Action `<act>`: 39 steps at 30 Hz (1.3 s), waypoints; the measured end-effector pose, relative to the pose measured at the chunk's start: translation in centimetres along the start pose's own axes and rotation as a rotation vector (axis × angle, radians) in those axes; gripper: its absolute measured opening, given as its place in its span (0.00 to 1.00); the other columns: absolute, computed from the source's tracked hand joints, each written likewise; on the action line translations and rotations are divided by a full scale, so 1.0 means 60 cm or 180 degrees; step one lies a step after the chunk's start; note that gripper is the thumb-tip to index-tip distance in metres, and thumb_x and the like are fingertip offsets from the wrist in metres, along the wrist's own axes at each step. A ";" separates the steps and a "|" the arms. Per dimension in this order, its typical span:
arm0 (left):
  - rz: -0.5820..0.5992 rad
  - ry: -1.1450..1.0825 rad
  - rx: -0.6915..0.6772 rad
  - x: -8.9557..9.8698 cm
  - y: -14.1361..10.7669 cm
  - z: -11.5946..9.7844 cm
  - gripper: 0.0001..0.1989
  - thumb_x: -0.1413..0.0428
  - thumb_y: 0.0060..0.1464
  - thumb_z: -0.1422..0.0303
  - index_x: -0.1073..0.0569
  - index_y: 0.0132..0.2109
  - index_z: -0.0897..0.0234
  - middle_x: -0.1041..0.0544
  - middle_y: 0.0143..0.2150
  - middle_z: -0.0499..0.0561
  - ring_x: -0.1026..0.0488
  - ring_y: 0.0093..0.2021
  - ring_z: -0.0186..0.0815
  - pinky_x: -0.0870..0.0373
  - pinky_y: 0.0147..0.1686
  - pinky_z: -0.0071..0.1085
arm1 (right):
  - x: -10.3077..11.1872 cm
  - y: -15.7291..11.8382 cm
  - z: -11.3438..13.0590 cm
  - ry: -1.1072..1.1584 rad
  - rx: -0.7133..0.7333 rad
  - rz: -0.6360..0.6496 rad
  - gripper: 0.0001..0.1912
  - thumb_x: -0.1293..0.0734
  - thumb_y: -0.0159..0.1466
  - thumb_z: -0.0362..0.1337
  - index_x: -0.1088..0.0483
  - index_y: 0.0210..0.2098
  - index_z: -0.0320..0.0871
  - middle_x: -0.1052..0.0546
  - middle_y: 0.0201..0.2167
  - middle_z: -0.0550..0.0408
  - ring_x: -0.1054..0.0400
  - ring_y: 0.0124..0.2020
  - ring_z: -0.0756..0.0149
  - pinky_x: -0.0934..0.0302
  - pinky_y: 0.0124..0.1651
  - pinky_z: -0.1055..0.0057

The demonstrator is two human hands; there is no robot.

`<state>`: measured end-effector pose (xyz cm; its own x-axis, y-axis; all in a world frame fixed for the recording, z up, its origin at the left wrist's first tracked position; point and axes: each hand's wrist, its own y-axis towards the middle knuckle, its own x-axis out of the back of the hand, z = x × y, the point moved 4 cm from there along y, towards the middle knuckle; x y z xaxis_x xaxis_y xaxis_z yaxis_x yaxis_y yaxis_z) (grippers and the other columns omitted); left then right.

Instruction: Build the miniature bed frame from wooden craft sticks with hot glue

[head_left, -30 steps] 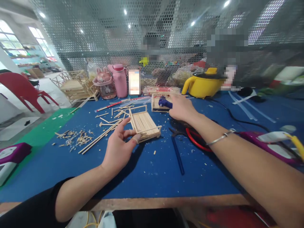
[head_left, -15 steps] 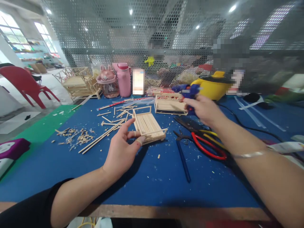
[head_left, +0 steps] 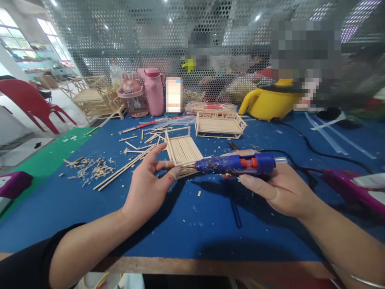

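My left hand [head_left: 153, 176] grips the near left corner of a small slatted frame made of thin wooden sticks [head_left: 184, 149], tilted above the blue table. In my right hand [head_left: 276, 184] is a blue hot glue gun [head_left: 234, 163], held level with its nozzle pointing left. The nozzle tip is at the frame's near rail, close to my left thumb; whether it touches cannot be made out. The gun hides the frame's near right corner. A second stick-built frame [head_left: 221, 125] stands behind, on the table.
Loose sticks [head_left: 126, 168] and a heap of offcuts [head_left: 96, 168] lie left. Pliers with a blue handle [head_left: 235, 210] lie partly under the gun. Behind stand a pink bottle [head_left: 155, 94], a lit phone [head_left: 173, 96] and a yellow pot [head_left: 270, 104]. A black cord [head_left: 300, 136] crosses the right side.
My right hand has brought the glue gun from the back right, near the second frame, down and toward me to the held frame. My left hand keeps its hold.
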<state>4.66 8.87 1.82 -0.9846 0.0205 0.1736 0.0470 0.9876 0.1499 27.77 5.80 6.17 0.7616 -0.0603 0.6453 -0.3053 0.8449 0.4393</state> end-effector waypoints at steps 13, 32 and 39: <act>0.0033 0.0070 -0.0102 0.001 0.000 0.001 0.34 0.38 0.48 0.66 0.39 0.62 0.60 0.19 0.36 0.50 0.24 0.34 0.36 0.29 0.37 0.33 | -0.009 0.001 -0.001 -0.0171 0.0089 0.0025 0.07 0.37 0.62 0.40 0.27 0.38 0.52 0.22 0.29 0.59 0.27 0.31 0.61 0.33 0.44 0.63; 0.0102 -0.0032 -0.0093 0.000 0.002 0.004 0.32 0.39 0.50 0.67 0.39 0.61 0.58 0.19 0.36 0.49 0.24 0.37 0.34 0.31 0.40 0.33 | -0.013 -0.001 -0.002 -0.0331 0.0349 -0.0058 0.11 0.37 0.63 0.43 0.28 0.42 0.48 0.22 0.38 0.58 0.27 0.38 0.64 0.34 0.45 0.68; 0.0062 0.0072 -0.0156 0.001 0.002 0.002 0.32 0.38 0.49 0.67 0.39 0.61 0.59 0.19 0.35 0.48 0.25 0.35 0.34 0.31 0.40 0.32 | -0.005 -0.009 -0.012 0.0210 0.0074 -0.0247 0.11 0.36 0.63 0.44 0.30 0.42 0.48 0.24 0.28 0.60 0.29 0.28 0.67 0.33 0.35 0.71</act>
<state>4.60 9.01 1.73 -0.9794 0.0356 0.1987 0.0748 0.9782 0.1937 28.12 5.75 5.25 0.8193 -0.0894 0.5664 -0.2564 0.8264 0.5013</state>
